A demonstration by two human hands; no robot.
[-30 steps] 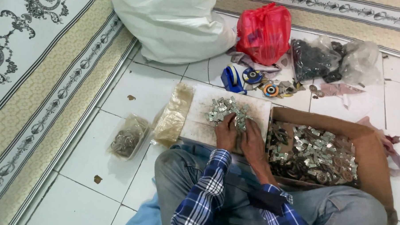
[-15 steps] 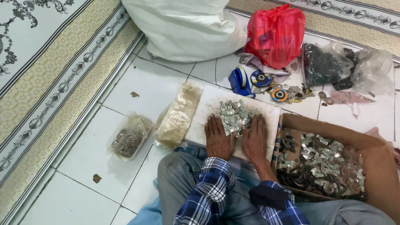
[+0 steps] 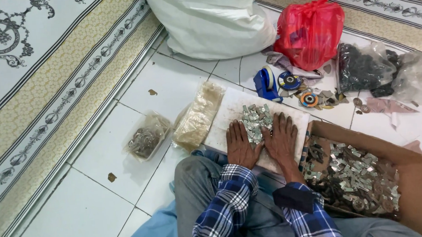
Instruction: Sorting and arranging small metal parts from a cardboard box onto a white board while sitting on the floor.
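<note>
A white board (image 3: pixel 229 113) lies on the tiled floor against my knees, with a pile of small silvery metal pieces (image 3: pixel 255 120) on it. My left hand (image 3: pixel 240 144) rests flat on the board, palm down, at the pile's left side. My right hand (image 3: pixel 281 138) lies flat on the pile's right side, fingers spread and touching the pieces. Neither hand grips anything. To my right an open cardboard box (image 3: pixel 409 172) holds many more of the same silvery pieces (image 3: pixel 353 176).
A clear bag of pale pieces (image 3: pixel 198 116) lies left of the board, a smaller bag of rings (image 3: pixel 145 137) further left. Behind are a blue tape dispenser (image 3: pixel 267 83), round discs (image 3: pixel 308 99), a red bag (image 3: pixel 311 33), dark-filled clear bags (image 3: pixel 366 71), a white sack (image 3: pixel 212 22) and a patterned carpet (image 3: pixel 46 77).
Both hands have spread flat and moved down beside the pile of metal pieces. The camera has shifted closer to the board.
</note>
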